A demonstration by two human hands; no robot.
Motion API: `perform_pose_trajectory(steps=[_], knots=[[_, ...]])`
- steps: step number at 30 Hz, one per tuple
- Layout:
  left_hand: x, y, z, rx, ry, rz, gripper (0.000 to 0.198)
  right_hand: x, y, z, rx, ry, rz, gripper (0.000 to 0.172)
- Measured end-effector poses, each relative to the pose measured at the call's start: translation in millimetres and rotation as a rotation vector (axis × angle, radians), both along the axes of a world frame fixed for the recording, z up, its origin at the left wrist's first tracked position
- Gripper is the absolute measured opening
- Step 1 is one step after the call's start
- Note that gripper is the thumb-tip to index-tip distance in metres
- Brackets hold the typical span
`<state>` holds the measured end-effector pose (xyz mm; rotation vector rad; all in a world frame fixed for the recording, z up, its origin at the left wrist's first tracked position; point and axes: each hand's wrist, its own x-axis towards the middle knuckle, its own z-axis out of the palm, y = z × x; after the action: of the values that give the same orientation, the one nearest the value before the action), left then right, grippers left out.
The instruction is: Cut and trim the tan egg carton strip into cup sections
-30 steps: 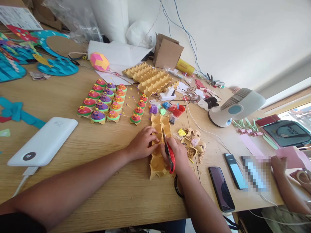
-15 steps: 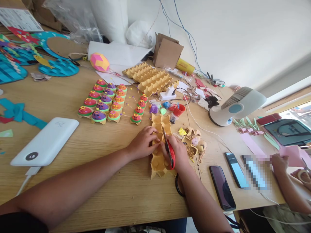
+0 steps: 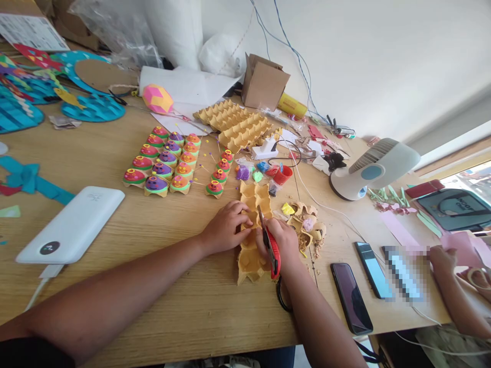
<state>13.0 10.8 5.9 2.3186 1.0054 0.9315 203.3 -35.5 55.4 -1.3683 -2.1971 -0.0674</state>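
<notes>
My left hand (image 3: 226,226) presses down on a yellow egg-carton strip (image 3: 253,258) lying on the wooden table (image 3: 161,286), fingers curled over its left edge. My right hand (image 3: 282,244) is closed round a red utility knife (image 3: 270,244), whose blade rests on the carton's middle. Cut carton cups and crumbs (image 3: 307,227) lie just right of that hand.
Rows of painted carton cups (image 3: 164,163) sit behind, with whole egg trays (image 3: 236,122) farther back. A white power bank (image 3: 71,225) lies at left, a small fan (image 3: 372,168) and two phones (image 3: 351,296) at right. Another person's hand (image 3: 441,258) works at the far right.
The knife has slid slightly toward me along the carton. My left hand has stayed on the strip.
</notes>
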Motion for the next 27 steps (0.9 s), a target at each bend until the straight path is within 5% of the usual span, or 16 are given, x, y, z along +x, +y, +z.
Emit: perform_pose_trajectory(steps=[27], knots=[[0.3,1.1,-3.3,0.01,-0.004,-0.002,0.01,-0.2,-1.1,-0.7,-0.04,0.007,-0.014,0.013]])
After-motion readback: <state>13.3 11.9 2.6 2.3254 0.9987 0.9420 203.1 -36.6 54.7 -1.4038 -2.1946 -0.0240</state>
